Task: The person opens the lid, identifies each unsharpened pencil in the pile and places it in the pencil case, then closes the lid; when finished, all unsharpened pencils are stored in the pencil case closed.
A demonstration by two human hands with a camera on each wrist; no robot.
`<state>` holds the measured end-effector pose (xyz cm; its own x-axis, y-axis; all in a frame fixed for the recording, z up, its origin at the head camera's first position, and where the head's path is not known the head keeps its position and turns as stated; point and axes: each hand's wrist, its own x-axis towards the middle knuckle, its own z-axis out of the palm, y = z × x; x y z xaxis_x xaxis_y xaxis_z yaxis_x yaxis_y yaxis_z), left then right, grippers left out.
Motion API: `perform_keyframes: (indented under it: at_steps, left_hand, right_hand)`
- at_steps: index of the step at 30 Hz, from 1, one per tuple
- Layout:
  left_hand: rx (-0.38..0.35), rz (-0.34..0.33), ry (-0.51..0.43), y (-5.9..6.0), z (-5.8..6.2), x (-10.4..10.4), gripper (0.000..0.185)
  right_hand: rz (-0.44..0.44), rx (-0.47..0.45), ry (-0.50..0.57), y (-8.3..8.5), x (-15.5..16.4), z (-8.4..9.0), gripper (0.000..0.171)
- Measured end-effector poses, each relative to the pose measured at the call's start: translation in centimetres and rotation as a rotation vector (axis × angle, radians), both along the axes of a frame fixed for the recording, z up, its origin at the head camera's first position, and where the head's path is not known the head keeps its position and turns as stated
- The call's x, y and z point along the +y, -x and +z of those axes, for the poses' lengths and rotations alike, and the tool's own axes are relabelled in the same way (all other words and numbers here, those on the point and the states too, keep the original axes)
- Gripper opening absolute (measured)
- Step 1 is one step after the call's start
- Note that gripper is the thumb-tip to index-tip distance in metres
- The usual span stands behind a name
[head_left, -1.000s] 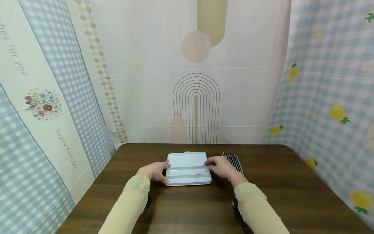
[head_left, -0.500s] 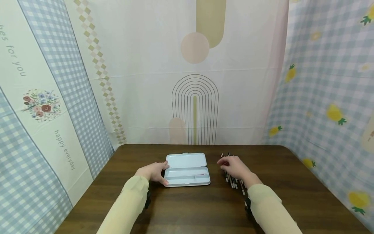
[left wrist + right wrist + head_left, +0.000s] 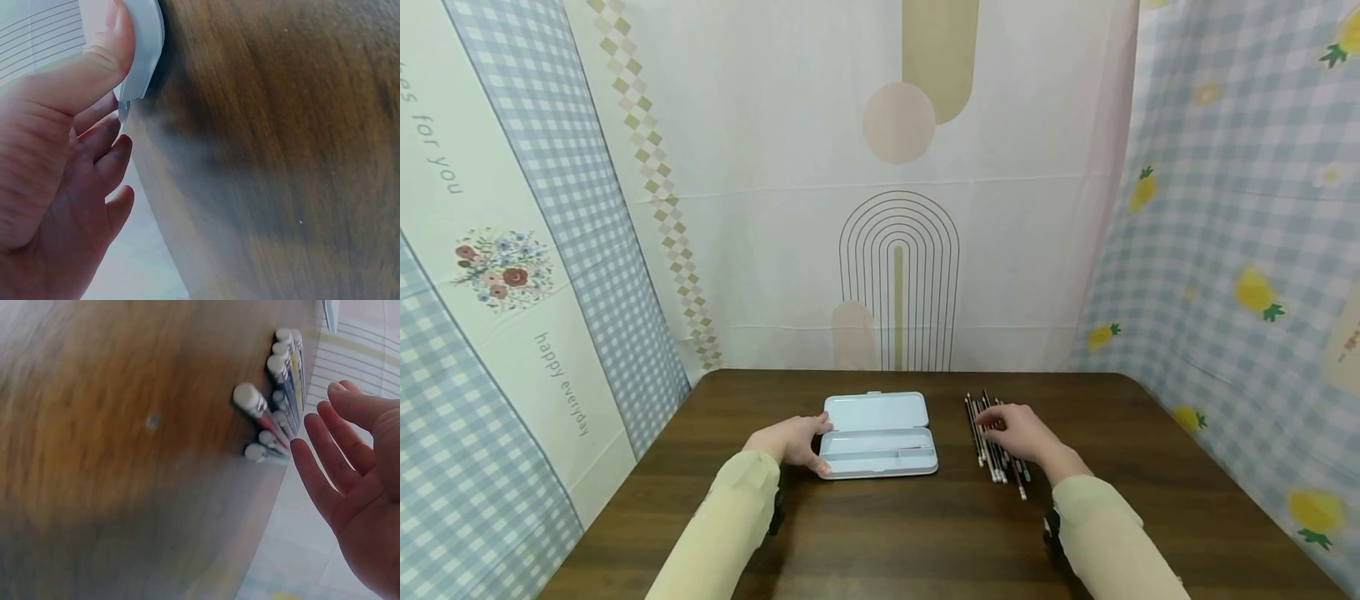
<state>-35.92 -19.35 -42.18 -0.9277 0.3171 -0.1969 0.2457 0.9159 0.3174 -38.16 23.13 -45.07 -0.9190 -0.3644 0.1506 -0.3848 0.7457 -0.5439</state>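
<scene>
A pale blue pencil case (image 3: 877,412) lies with its lid folded back on the table. One thin pencil (image 3: 913,448) rests in its tray. My left hand (image 3: 790,442) holds the case's left end, thumb at the near corner and fingers at the far side. In the left wrist view the thumb presses the case's edge (image 3: 145,50). To the right lies a loose bunch of pencils (image 3: 992,462) with white eraser ends. My right hand (image 3: 1018,432) hovers over them with loosely bent fingers and nothing between them. Its fingertips partly hide the pencils in the head view.
The dark brown wooden table (image 3: 880,542) carries the case and pencils. Behind it hangs a white patterned cloth (image 3: 775,250). Blue checked cloths hang at the left and the right (image 3: 1210,275).
My right hand has moved from the case's right side to the pencils on the right. My left hand has stayed on the case.
</scene>
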Motion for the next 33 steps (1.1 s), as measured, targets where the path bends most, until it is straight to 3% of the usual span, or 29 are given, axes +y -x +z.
perform_keyframes:
  at_steps: [27,33]
  left_hand:
    - [-0.003,0.005,0.039,0.2,0.1,0.3,0.091]
    - [-0.003,0.003,0.03,0.3,0.0,0.3,0.091]
  right_hand:
    - [-0.085,-0.09,0.06,-0.8,5.1,-0.3,0.037]
    - [-0.127,-0.223,0.142,-1.1,5.8,-0.4,0.047]
